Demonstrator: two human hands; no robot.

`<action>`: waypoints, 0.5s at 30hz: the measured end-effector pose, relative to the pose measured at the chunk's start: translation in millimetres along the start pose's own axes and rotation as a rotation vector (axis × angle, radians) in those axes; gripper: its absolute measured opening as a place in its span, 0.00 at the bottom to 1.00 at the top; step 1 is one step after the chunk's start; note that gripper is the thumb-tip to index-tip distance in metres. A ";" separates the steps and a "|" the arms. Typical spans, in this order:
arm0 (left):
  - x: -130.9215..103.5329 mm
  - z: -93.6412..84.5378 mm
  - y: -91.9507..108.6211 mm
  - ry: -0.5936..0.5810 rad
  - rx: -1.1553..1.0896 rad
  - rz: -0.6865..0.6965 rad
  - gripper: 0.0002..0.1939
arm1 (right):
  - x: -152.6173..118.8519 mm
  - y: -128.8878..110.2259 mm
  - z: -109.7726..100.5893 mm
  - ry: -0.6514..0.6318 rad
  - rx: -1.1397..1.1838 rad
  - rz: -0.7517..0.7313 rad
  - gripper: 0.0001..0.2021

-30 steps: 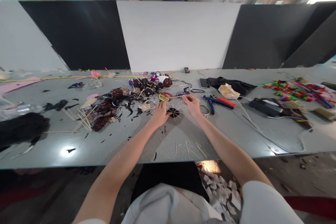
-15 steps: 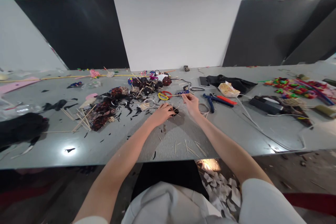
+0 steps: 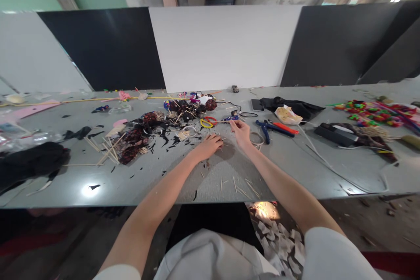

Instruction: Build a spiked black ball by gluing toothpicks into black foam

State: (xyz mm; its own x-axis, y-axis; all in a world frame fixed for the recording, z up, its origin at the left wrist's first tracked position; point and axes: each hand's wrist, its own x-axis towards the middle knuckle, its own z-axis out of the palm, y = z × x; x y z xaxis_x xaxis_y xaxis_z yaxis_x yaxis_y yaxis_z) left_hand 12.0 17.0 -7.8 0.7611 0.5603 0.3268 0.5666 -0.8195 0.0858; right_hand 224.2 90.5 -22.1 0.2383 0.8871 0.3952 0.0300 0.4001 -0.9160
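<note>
The person is keeping both bare hands above the grey table. The left hand is lying low, palm down, with its fingers curling; whether they are gripping something, one cannot tell, because the hand is hiding what is under it. Only some thin stick ends are showing beside the fingertips, toward three o'clock.

The right hand is resting at two o'clock from the left one. Its thumb and fingers are closing together on a slender pale stick, and this stick is pointing toward nine o'clock, its far end reaching near the scissors with yellow and red handles. The scissors are lying at twelve o'clock from the left hand, and a white ring is lying at ten o'clock.

A wire coil is sitting just beside the right wrist, near four o'clock, while the blue pliers are lying at three o'clock. Loose stick pieces are spreading at five o'clock from the left hand.
</note>
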 end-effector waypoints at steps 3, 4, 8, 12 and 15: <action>-0.6 -1.5 -4.1 -0.017 -0.041 0.005 0.10 | 0.7 -0.9 0.4 0.020 0.017 0.018 0.27; -0.6 -1.7 -5.4 -0.023 -0.042 0.000 0.10 | 0.6 -1.3 0.5 0.021 0.019 0.023 0.28; 2.0 -1.2 -5.7 -0.032 -0.019 -0.006 0.10 | -0.7 -2.4 1.7 0.001 -0.003 0.019 0.28; 6.1 0.0 -0.7 -0.038 0.015 0.024 0.12 | -0.7 -1.4 2.2 0.000 -0.012 -0.001 0.28; 6.9 0.2 1.4 -0.021 0.041 0.035 0.11 | 0.2 -0.3 1.6 0.024 0.016 0.015 0.28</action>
State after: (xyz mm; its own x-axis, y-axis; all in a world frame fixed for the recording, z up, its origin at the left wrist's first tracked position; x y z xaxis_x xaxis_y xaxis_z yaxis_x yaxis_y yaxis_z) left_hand 18.1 19.7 -5.6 0.7866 0.5345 0.3091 0.5521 -0.8330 0.0358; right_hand 222.7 90.9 -21.6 0.2622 0.8873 0.3794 0.0107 0.3905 -0.9205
